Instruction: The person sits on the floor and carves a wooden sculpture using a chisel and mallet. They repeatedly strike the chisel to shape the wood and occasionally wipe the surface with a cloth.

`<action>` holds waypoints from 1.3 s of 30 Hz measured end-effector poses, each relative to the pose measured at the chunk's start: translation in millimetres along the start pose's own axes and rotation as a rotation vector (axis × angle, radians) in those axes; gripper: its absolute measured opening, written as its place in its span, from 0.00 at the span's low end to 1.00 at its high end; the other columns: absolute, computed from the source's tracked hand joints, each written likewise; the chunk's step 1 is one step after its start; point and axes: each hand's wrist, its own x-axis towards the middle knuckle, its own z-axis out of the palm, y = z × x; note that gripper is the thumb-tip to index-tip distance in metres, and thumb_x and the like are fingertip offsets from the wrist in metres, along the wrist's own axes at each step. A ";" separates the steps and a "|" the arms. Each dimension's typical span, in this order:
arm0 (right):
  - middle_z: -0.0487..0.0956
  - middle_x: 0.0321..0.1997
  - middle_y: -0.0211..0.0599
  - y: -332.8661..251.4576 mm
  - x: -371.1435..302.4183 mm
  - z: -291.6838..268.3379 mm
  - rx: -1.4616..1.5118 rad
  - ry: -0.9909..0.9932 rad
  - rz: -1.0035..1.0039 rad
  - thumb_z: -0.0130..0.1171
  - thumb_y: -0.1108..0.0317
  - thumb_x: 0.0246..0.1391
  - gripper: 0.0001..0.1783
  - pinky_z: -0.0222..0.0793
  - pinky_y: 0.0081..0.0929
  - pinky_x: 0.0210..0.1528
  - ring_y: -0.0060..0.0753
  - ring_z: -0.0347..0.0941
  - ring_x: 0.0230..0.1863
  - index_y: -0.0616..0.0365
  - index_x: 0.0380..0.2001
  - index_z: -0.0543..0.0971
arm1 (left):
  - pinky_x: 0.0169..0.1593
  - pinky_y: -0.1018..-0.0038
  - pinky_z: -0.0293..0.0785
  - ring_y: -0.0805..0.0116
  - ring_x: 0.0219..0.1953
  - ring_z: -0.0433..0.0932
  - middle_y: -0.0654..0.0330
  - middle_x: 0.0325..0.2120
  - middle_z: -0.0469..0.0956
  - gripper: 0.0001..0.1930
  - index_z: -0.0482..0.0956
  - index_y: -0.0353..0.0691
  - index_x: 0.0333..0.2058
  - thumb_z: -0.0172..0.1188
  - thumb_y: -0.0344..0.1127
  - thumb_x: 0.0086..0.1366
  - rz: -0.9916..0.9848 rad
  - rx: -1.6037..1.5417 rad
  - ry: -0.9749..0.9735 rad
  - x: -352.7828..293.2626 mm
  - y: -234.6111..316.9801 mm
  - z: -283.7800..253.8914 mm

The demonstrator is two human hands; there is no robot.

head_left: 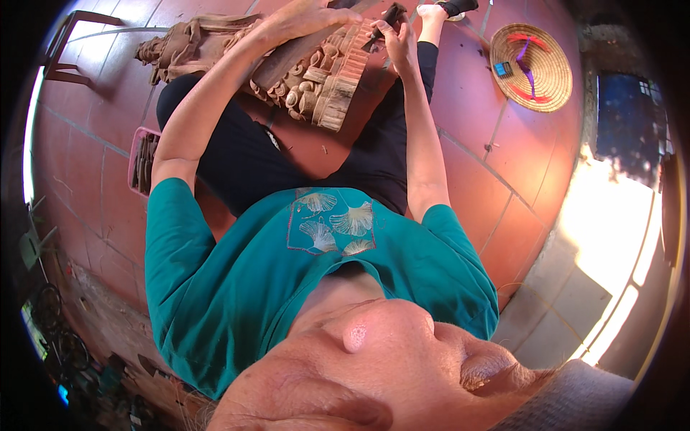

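Over the carved wooden piece (316, 87), my left hand (305, 18) reaches across, its thumb stretched out along a long wooden bar of the carving. Its other fingers are partly cut off by the top edge. Beside the carving's ridged end, my right hand (399, 44) is closed around a dark brush-like tool (390, 16), whose dark tip points down toward the wood. The carving lies between my legs, its relief of rounded scrolls facing up. Further left, a carved wooden figure (183, 49) lies on the floor.
A pink-rimmed tray (136, 161) of slim dark tools stands by my left elbow. At right lies a round woven hat (535, 86) with a purple strap and a small blue box (502, 70). A wooden frame (54, 50) is at far left, on red floor tiles (489, 165).
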 end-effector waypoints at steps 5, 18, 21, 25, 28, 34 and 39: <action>0.84 0.37 0.41 11.8 7.5 1.5 -0.118 -0.030 -0.047 0.61 0.67 0.65 0.13 0.79 0.24 0.35 0.27 0.83 0.34 0.65 0.44 0.72 | 0.68 0.65 0.61 0.51 0.67 0.67 0.42 0.64 0.69 0.42 0.61 0.33 0.68 0.66 0.46 0.60 0.015 -0.020 0.008 -3.2 7.6 -2.4; 0.84 0.36 0.36 21.4 12.7 -3.6 -0.113 -0.069 -0.052 0.61 0.66 0.65 0.13 0.78 0.22 0.39 0.25 0.82 0.37 0.62 0.46 0.74 | 0.67 0.64 0.63 0.52 0.66 0.68 0.41 0.63 0.69 0.39 0.61 0.35 0.68 0.66 0.41 0.63 0.082 -0.061 0.102 -2.0 13.7 0.8; 0.84 0.36 0.37 17.7 13.2 0.3 -0.151 -0.080 -0.070 0.61 0.66 0.65 0.13 0.78 0.23 0.38 0.26 0.82 0.35 0.63 0.46 0.74 | 0.68 0.64 0.62 0.52 0.66 0.68 0.41 0.64 0.68 0.38 0.61 0.35 0.68 0.66 0.42 0.63 0.059 -0.030 0.066 -2.4 6.0 5.9; 0.83 0.36 0.38 9.3 11.3 4.3 -0.070 -0.096 -0.049 0.61 0.68 0.65 0.12 0.78 0.24 0.36 0.27 0.82 0.33 0.63 0.46 0.74 | 0.68 0.64 0.62 0.51 0.67 0.68 0.42 0.64 0.68 0.39 0.62 0.35 0.68 0.66 0.43 0.62 0.048 0.102 -0.031 1.8 -14.7 6.8; 0.83 0.35 0.39 18.0 12.7 1.7 -0.112 -0.122 -0.080 0.60 0.69 0.65 0.12 0.78 0.24 0.36 0.28 0.82 0.33 0.63 0.47 0.73 | 0.68 0.64 0.62 0.50 0.67 0.68 0.42 0.64 0.68 0.39 0.62 0.35 0.68 0.66 0.43 0.62 0.072 0.034 0.051 4.2 -3.5 4.5; 0.82 0.38 0.39 13.0 15.7 6.0 -0.128 -0.160 -0.057 0.59 0.70 0.66 0.12 0.80 0.26 0.35 0.27 0.81 0.34 0.63 0.48 0.73 | 0.67 0.65 0.63 0.51 0.66 0.69 0.42 0.62 0.70 0.40 0.62 0.34 0.68 0.67 0.43 0.62 -0.005 -0.011 0.056 0.3 4.2 9.7; 0.83 0.38 0.45 9.7 23.3 -1.3 -0.050 -0.150 0.065 0.58 0.67 0.66 0.13 0.84 0.31 0.33 0.34 0.84 0.33 0.65 0.47 0.73 | 0.67 0.65 0.63 0.53 0.65 0.70 0.42 0.62 0.71 0.39 0.63 0.34 0.67 0.67 0.42 0.61 0.034 0.019 -0.043 2.7 -8.2 7.4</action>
